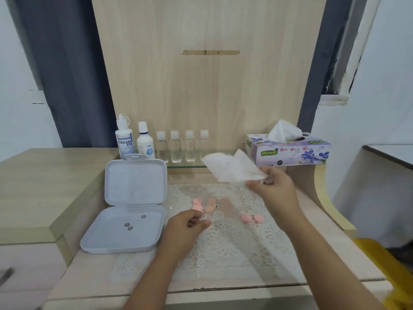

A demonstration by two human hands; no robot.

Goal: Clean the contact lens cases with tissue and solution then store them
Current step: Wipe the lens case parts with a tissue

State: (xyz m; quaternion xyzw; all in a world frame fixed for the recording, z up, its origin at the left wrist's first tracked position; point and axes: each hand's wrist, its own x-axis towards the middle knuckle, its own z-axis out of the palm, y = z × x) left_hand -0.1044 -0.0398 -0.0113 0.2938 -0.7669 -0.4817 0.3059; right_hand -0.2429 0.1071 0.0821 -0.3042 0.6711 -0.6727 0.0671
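Holding a white tissue [232, 168] pinched in your right hand [273, 186], you keep it raised above the lace mat [223, 242]. Your left hand [186, 229] curls its fingers around a small clear lens case [204, 217]. Between your hands lie pink lens cases [252, 218]; the open grey box [131, 206] sits left of your left hand.
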